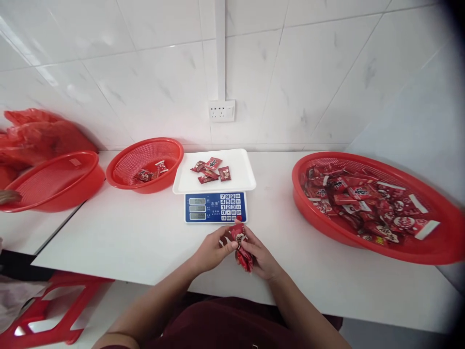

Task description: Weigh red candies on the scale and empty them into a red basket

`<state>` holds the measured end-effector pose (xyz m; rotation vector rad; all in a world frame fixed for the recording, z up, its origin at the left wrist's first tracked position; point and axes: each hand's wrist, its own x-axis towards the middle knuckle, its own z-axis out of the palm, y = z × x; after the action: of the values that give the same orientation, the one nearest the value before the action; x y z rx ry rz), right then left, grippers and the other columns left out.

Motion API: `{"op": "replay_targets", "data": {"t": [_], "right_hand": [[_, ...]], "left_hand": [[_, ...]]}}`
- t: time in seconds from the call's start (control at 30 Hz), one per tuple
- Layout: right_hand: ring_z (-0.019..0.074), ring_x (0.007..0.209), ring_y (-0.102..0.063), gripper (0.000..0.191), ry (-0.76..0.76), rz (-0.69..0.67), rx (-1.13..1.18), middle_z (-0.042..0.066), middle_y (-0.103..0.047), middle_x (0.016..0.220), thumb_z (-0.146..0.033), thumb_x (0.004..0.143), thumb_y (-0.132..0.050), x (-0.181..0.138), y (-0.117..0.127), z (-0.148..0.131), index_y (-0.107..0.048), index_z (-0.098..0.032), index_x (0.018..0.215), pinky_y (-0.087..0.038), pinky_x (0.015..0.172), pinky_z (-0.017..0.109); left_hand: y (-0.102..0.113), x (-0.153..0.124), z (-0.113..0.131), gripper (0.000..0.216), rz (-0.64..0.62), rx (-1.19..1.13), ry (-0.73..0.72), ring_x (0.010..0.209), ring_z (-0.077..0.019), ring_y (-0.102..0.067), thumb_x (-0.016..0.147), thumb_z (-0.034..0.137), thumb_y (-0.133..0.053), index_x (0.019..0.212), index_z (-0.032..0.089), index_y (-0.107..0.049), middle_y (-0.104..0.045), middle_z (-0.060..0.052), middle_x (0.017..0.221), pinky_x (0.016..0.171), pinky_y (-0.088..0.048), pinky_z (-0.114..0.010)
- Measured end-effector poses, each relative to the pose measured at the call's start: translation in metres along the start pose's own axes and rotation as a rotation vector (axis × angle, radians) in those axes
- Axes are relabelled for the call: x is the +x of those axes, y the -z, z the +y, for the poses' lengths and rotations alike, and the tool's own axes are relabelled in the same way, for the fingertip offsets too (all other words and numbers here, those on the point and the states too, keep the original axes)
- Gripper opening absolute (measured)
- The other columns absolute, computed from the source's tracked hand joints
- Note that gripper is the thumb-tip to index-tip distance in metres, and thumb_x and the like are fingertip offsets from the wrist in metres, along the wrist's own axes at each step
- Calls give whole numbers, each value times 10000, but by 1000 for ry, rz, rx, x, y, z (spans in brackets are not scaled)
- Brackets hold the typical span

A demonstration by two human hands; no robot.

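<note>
I've got left hand [209, 250] and right hand [264, 258] fingers [228, 248] clamped on red packets [239, 235], just in front of the scale [215, 208]. White tray [241, 182]: small pile. Right-side basket [323, 231]: heaped (same red wrappers). Basket beside tray [121, 167]: few packets.

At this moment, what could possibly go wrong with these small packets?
The left hand and right hand seem to hold red packets bunched together, so one might slip out. Both hands appear near the keypad of the scale; a fingertip could press a key. Loose packets lie on the white tray, so a bump might slide some off.
</note>
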<state>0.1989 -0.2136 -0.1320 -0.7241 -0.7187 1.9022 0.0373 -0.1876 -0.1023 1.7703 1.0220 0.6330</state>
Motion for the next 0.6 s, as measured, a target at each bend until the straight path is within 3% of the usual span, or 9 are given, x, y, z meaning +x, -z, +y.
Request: {"op": "replay_targets", "data": {"t": [0.17, 0.37, 0.5, 0.6], "right_hand": [[75, 539, -558, 568, -44, -39, -71, -22, -574, 883, -280, 774, -607, -1, -1, 3, -368, -342, 1285, -496, 494, 226], [66, 531, -517, 565, -31, -84, -145, -5, -589, 844, -289, 777, -603, 1, 4, 6, -385, -278, 1299, -462, 493, 198], [70, 558, -529, 558, -22, -79, -121, 14, -592, 911, -300, 754, -627, 1, 2, 6, -422, -270, 1272, -461, 504, 201], [86, 539, -538, 583, -37, -50, -83, 6, -595, 852, -311, 742, -637, 1, 1, 5, -406, -280, 1276, -472, 494, 230]], "left_hand": [[-3, -3, -4, 353, -14, -19, 43, 741, -165, -547, 825, 448, -478, 958, 140, -589, -603, -58, 858, 645, -445, -275], [-4, -1, -3, 315, -16, -136, 70, 719, -133, -546, 859, 414, -424, 938, 155, -584, -558, -36, 882, 651, -453, -257], [-5, -1, -1, 289, 31, -73, 53, 754, -142, -539, 856, 389, -436, 896, 157, -605, -575, -37, 878, 677, -440, -256], [-3, -2, 0, 294, 91, -65, 50, 767, -154, -540, 851, 390, -450, 899, 148, -611, -592, -48, 875, 683, -432, -262]]}}
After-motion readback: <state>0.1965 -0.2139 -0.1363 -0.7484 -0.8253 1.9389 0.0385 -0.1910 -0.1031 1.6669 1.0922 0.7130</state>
